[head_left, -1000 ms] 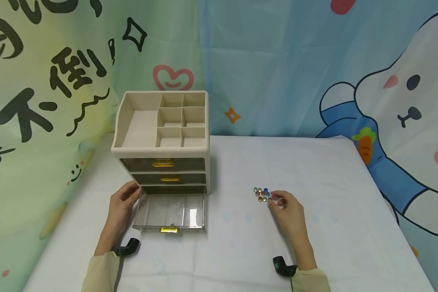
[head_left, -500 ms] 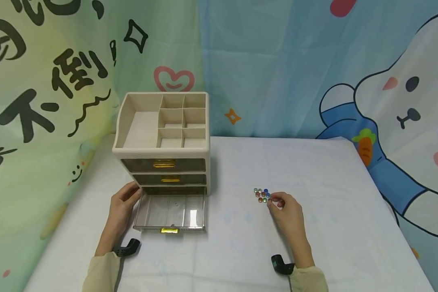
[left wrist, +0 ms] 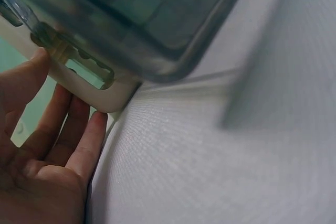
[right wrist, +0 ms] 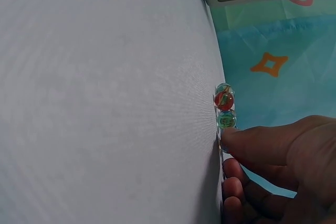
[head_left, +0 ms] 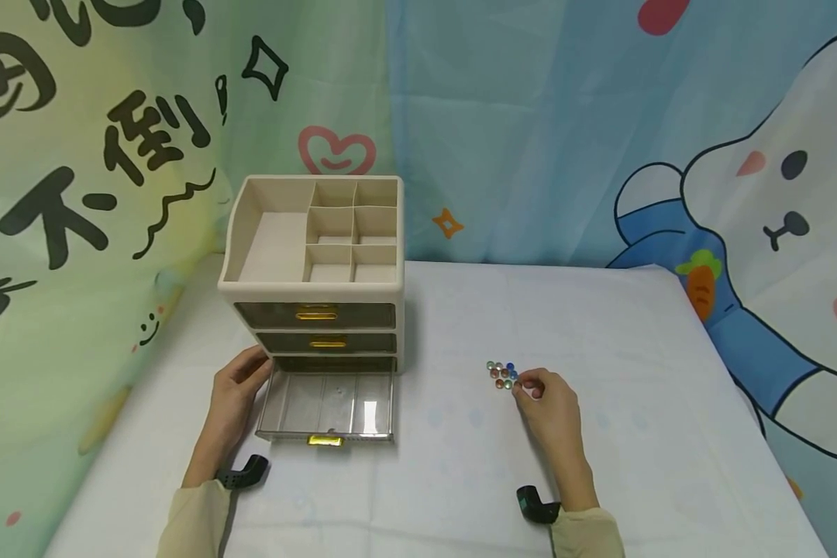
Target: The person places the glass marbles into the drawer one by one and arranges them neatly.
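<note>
A cream desktop organizer (head_left: 311, 292) stands left of centre, its lowest clear drawer (head_left: 324, 403) pulled out and nothing seen inside. My left hand (head_left: 233, 395) holds the organizer's lower left side; in the left wrist view the thumb (left wrist: 38, 61) lies at the front edge and the other fingers reach along the outside. Several glass marbles (head_left: 500, 373), green, reddish-brown and blue, lie in a cluster on the white cloth. At their right edge, my right hand (head_left: 552, 403) pinches a marble between thumb and forefinger; in the right wrist view the thumb (right wrist: 252, 142) mostly hides it.
A white cloth (head_left: 642, 372) covers the table. Above two closed drawers with gold handles (head_left: 317, 315), the organizer has an open top divided into compartments (head_left: 331, 263). A printed curtain (head_left: 502, 132) hangs directly behind the table.
The right forearm has shifted slightly left while the fingers stay at the marbles. The left hand and the organizer keep their places; the whole view drifts a little.
</note>
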`<act>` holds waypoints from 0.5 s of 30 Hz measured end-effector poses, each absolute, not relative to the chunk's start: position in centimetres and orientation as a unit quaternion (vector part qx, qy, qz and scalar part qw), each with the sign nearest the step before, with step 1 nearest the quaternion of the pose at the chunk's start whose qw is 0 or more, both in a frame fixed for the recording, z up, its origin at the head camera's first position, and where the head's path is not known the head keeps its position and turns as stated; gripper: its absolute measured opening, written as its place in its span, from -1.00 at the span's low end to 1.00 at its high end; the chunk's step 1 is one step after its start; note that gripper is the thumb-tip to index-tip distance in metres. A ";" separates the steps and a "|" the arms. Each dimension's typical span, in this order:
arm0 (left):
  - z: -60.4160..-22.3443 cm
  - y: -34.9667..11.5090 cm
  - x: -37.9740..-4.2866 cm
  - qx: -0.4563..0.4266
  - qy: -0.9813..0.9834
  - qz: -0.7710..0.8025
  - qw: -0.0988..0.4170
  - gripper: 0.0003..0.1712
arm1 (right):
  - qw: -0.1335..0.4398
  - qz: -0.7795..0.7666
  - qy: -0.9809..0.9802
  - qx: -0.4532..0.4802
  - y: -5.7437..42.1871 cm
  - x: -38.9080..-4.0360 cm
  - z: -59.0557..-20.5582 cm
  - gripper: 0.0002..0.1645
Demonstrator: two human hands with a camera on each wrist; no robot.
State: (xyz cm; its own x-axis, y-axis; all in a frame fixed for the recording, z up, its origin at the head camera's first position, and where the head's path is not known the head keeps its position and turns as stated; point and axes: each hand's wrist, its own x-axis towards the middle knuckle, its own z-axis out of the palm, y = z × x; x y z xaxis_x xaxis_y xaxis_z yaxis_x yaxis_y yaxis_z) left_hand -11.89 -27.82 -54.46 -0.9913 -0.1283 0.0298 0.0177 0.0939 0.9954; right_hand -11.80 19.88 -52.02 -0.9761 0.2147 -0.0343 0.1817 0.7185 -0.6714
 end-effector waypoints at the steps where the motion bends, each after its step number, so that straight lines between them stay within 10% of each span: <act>1: -54.5 -27.8 -11.9 0.037 -0.737 -0.672 0.054 -0.55 | 0.023 0.360 -0.927 -0.107 19.9 -11.8 -52.0 -0.75; 15: -54.3 -27.8 -11.9 0.040 -0.731 -0.679 0.059 -0.57 | 0.022 0.368 -0.923 -0.112 19.7 -11.7 -51.7 -0.75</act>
State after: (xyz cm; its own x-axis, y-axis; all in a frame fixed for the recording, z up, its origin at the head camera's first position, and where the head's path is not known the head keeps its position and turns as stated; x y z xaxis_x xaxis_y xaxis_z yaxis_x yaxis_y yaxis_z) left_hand -11.95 -27.75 -54.33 -0.9898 -0.1390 0.0312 0.0208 0.0753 0.9969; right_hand -11.75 19.73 -51.67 -0.9739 0.2229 -0.0420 0.1907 0.7044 -0.6837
